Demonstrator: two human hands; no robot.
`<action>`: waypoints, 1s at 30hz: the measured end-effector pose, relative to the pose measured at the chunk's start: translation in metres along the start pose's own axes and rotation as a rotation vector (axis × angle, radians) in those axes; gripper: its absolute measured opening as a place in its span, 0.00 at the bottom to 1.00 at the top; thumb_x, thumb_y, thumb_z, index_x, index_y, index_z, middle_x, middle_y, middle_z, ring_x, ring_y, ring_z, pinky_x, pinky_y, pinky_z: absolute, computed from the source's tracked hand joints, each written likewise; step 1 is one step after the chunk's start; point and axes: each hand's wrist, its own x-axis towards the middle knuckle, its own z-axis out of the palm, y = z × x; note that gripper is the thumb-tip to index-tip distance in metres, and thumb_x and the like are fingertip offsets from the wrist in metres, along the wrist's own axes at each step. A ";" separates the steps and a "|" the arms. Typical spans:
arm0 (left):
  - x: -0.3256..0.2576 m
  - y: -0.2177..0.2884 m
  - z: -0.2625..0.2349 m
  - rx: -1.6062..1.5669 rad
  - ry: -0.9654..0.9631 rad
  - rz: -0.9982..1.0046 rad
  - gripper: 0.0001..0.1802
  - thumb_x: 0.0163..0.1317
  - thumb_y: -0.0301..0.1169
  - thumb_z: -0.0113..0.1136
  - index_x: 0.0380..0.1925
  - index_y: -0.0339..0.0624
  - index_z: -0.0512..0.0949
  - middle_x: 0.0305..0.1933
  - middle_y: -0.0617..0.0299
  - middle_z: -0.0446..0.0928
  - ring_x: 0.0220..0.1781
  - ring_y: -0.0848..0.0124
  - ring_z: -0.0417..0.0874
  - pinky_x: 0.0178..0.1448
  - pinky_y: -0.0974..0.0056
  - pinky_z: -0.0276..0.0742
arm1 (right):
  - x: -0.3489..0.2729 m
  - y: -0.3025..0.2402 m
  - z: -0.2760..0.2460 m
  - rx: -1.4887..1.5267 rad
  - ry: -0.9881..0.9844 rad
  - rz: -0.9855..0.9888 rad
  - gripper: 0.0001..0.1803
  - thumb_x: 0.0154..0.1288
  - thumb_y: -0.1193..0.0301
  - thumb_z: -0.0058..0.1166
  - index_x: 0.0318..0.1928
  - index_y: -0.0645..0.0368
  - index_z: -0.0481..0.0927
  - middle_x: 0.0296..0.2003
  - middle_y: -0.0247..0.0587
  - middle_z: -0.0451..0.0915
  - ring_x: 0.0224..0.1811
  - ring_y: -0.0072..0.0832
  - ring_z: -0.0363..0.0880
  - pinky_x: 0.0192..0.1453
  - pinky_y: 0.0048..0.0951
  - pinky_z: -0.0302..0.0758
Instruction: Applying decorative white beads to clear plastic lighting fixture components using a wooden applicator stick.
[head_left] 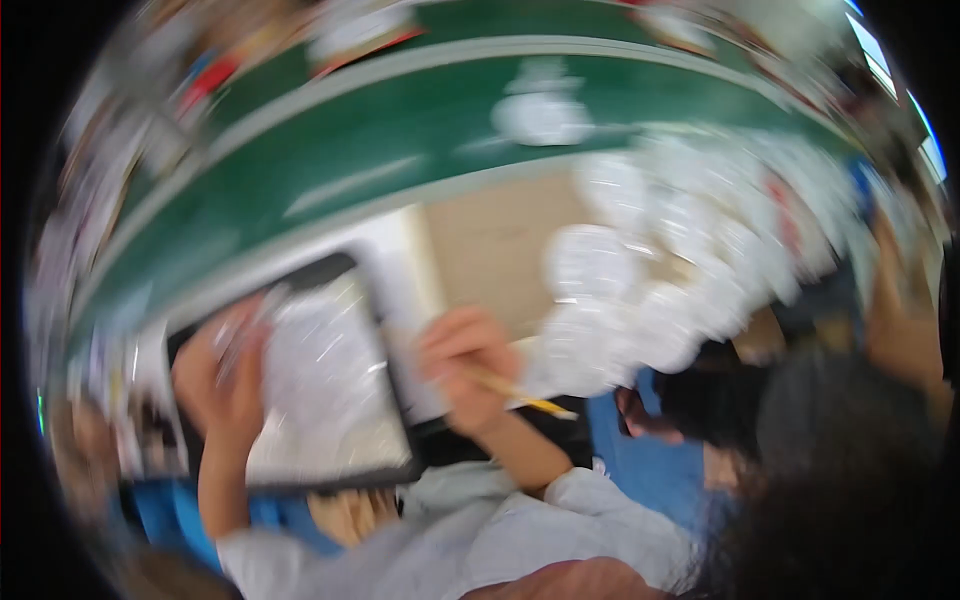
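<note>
Motion blur covers much of the view. My right hand (468,360) is closed round a thin yellow stick (545,405), like a pencil or brush handle, its end sticking out toward the lower right. On the left lies a black tray (402,470) filled with shiny, clear-and-white plastic material (325,390). Over the tray's left side is my left hand (222,375), its fingers bent round something clear and glossy, too smeared to name. Between the tray and my right hand shows a white surface (385,250).
A heap of round white pieces in clear plastic (665,270) spreads at the right, partly over a brown board (500,240). Another white bundle (543,110) sits on the green bench top (420,120). Close by on the right is another person (840,430).
</note>
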 end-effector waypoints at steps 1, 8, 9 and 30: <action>0.003 0.014 -0.001 -0.039 -0.024 -0.057 0.10 0.64 0.25 0.68 0.44 0.35 0.87 0.39 0.51 0.89 0.39 0.62 0.91 0.46 0.63 0.83 | -0.005 0.002 0.001 -0.072 0.015 0.021 0.06 0.69 0.76 0.60 0.42 0.63 0.76 0.44 0.48 0.74 0.30 0.27 0.77 0.29 0.27 0.80; -0.008 0.017 -0.007 -0.061 -0.048 -0.197 0.08 0.66 0.25 0.67 0.42 0.34 0.87 0.25 0.60 0.84 0.24 0.76 0.82 0.30 0.71 0.76 | -0.005 0.006 0.022 -0.012 -0.063 0.113 0.12 0.66 0.76 0.64 0.37 0.58 0.70 0.38 0.45 0.71 0.27 0.28 0.76 0.21 0.17 0.71; -0.008 0.016 -0.007 -0.060 -0.046 -0.225 0.08 0.66 0.25 0.67 0.42 0.34 0.87 0.25 0.60 0.84 0.24 0.76 0.82 0.30 0.71 0.76 | -0.006 0.008 0.022 -0.012 -0.073 0.140 0.12 0.66 0.76 0.64 0.37 0.58 0.70 0.38 0.45 0.71 0.27 0.28 0.76 0.21 0.17 0.71; -0.009 0.001 -0.008 0.036 -0.114 -0.108 0.09 0.65 0.23 0.67 0.44 0.32 0.87 0.26 0.60 0.86 0.26 0.76 0.86 0.31 0.73 0.77 | -0.006 0.025 0.021 -0.134 -0.268 0.113 0.12 0.68 0.74 0.64 0.36 0.57 0.71 0.40 0.44 0.70 0.28 0.28 0.78 0.20 0.19 0.75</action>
